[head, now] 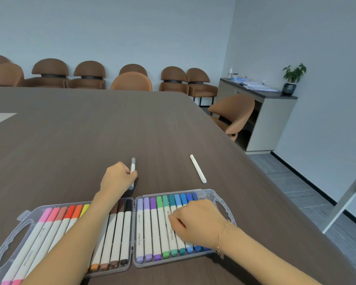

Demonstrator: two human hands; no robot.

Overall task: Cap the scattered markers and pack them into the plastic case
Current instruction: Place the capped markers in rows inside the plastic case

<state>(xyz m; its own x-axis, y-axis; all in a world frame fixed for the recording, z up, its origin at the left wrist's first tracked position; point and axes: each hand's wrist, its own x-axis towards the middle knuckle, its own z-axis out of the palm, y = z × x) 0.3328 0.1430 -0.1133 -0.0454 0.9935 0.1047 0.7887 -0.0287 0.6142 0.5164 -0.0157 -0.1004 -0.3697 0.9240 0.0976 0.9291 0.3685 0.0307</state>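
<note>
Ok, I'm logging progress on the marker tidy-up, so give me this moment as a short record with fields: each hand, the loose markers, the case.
left hand: grips a grey-capped marker lying on the table, beyond the case
right hand: fingers curled, resting on the blue-green markers in the case's right half; whether it pinches one cannot be told
loose marker: one white marker alone on the table, right of the left hand, touched by nothing
case: clear plastic case open flat, both halves lined with capped markers
</note>
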